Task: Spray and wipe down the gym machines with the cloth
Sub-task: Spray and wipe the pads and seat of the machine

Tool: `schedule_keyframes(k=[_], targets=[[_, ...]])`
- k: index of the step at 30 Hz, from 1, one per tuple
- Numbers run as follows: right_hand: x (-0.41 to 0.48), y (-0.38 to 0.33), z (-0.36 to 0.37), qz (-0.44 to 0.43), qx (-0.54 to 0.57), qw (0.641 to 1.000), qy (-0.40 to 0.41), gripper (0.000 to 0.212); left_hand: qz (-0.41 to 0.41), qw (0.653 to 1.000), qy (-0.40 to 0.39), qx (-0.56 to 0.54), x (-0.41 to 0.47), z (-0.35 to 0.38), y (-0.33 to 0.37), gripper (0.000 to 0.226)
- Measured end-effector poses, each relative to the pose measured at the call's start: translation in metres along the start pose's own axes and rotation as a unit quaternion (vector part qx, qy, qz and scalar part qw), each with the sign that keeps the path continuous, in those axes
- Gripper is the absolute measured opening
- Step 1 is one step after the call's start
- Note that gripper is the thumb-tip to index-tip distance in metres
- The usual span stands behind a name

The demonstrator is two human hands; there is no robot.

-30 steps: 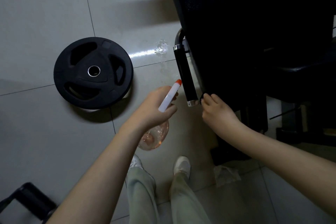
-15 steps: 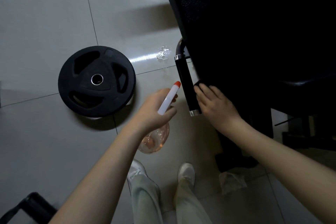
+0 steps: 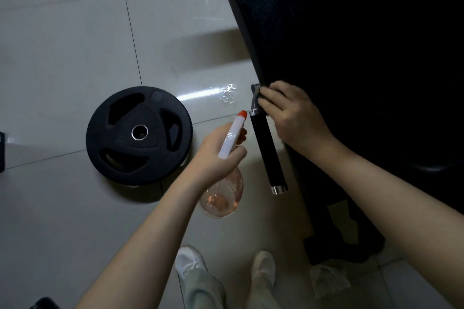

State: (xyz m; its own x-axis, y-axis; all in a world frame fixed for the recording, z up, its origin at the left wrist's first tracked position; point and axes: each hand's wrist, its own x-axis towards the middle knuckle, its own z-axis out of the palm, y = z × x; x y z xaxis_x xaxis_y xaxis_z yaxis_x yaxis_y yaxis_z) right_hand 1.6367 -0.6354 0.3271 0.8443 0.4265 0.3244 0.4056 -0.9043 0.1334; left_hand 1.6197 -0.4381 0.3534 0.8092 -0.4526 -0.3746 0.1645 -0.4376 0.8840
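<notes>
My left hand (image 3: 213,158) grips a spray bottle (image 3: 232,137) with a white neck, an orange tip and a clear belly holding orange liquid; its nozzle points toward the machine's black handle (image 3: 268,153). That handle has chrome ends and runs beside the big black pad (image 3: 351,57). My right hand (image 3: 293,118) is at the handle's upper bend, fingers curled over a dark cloth (image 3: 255,88) against the metal. Only a small corner of the cloth shows past my fingertips.
A black weight plate (image 3: 138,133) lies flat on the tiled floor to the left. A small wet patch (image 3: 228,95) glints on the tiles near the handle's top. My shoes (image 3: 190,263) stand below, with a crumpled pale wrapper (image 3: 329,281) by the machine's base.
My right hand with the cloth has slid up the handle from its lower chrome end to its upper bend. My left hand keeps the bottle in about the same place.
</notes>
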Motion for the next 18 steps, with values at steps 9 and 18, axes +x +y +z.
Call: schedule_keyframes(k=[9,18], targets=[[0.044,0.048,0.028,0.224,0.061,0.97,0.076,0.046,0.015,1.0,-0.025,0.005,0.034,-0.022,0.01,0.036],[0.042,0.048,0.031,0.219,0.073,0.968,0.101,0.045,-0.017,0.998,-0.066,0.005,0.064,-0.026,0.018,0.039]])
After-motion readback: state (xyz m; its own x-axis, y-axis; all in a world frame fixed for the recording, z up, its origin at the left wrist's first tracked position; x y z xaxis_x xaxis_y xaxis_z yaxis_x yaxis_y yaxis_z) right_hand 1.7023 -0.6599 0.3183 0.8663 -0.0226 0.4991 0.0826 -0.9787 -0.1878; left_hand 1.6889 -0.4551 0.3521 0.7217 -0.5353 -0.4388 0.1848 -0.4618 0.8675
